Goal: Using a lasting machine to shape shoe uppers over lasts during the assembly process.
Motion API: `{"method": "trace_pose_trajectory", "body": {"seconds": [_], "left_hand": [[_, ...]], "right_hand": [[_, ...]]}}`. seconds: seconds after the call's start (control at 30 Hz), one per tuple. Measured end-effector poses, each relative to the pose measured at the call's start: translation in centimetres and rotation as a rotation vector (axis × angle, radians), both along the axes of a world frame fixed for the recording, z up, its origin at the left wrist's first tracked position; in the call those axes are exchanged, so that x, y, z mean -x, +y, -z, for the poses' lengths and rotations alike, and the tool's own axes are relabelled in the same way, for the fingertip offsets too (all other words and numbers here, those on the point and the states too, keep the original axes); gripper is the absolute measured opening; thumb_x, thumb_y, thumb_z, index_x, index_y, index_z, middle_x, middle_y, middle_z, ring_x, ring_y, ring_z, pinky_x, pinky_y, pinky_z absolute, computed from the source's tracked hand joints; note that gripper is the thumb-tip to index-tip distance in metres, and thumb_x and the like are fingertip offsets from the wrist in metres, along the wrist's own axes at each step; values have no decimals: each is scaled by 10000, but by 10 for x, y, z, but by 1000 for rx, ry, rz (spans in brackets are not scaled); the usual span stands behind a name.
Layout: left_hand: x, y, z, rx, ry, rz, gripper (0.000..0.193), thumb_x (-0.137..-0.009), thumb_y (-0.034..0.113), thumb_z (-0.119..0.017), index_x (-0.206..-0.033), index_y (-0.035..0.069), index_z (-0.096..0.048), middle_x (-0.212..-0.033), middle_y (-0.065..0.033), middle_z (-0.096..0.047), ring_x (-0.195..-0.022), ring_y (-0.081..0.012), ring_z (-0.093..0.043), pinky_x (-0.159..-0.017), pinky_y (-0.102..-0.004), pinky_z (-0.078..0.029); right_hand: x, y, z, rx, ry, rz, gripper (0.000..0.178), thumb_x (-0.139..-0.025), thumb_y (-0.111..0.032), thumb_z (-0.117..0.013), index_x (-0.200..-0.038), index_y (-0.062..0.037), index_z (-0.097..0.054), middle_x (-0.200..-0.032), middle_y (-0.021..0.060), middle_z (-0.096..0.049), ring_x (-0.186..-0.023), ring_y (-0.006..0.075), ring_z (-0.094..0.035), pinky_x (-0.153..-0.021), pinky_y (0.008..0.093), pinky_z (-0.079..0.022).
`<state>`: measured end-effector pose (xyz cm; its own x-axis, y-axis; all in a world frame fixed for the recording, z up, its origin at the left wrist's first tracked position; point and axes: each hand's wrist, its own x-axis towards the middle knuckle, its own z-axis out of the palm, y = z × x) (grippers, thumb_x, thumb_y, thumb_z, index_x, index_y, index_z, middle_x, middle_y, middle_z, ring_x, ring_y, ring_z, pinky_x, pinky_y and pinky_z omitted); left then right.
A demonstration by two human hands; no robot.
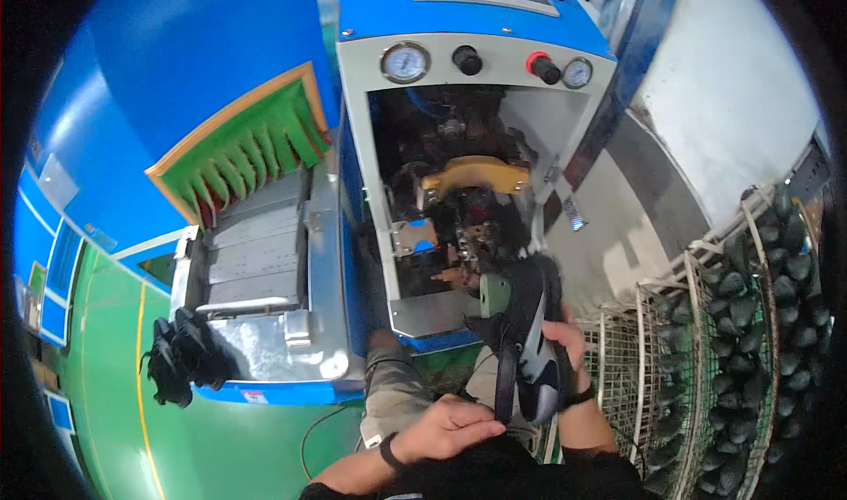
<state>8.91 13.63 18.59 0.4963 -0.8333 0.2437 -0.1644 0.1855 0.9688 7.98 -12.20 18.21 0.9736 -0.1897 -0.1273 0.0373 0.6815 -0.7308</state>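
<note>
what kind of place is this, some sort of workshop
Most likely a shoe factory floor. A blue and white machine with round pressure gauges stands ahead, wire racks filled with dark shoe parts sit at the right, and both hands grip a dark shoe upper on a pale green last.

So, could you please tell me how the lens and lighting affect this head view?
Head view: fisheye bends the blue machine edges and blackens the corners; its open bay is dim; the right hand and the dark shoe it holds look slightly soft; the white panel is bright.
</note>
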Motion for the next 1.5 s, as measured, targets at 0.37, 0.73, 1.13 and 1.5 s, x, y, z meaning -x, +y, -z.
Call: {"method": "trace_pose_trajectory", "body": {"seconds": [0.37, 0.73, 1.13, 1.5], "left_hand": [[-88, -27, 17, 172, 912, -296, 215, -1039, 191, -584, -878, 50, -614, -719, -31, -623, -576, -113, -546, -542, -254, -435], [-124, -38, 55, 363, 1166, -272, 153, -1052, 206, -572, -1034, 60, -615, -682, -24, -603, -552, -145, -546, -516, -260, -419], [-77, -61, 61, 37, 979, -253, 229, -1042, 232, -534, -987, 29, -625, -726, -53, -610, -590, -137, -544, -526, -306, -436], [-29, -39, -2, 48, 677, -77, 577, -1049, 478, -551, -1460, 85, -452, -954, -110, -678, -785, -181, -673, -699, -294, -553]], "right_hand": [[-115, -10, -137, 1409, -74, 3, 855, -756, -118, -787, -1548, -121, -465, -1302, 203, -660, -1140, 219, -651, -967, 331, -504], [-191, 21, -127, 2172, 246, -150, 805, -822, -378, -647, -1569, -220, -389, -1089, 335, -637, -1014, 517, -637, -925, 546, -507], [-143, 12, -105, 2126, -154, 213, 843, -892, -302, -677, -1630, -203, -281, -1025, 269, -544, -933, 492, -590, -852, 518, -495], [34, 13, -67, 2081, -311, 467, 751, -860, -150, -731, -1531, -13, -422, -1283, 325, -499, -1077, 531, -560, -936, 554, -468]]}}
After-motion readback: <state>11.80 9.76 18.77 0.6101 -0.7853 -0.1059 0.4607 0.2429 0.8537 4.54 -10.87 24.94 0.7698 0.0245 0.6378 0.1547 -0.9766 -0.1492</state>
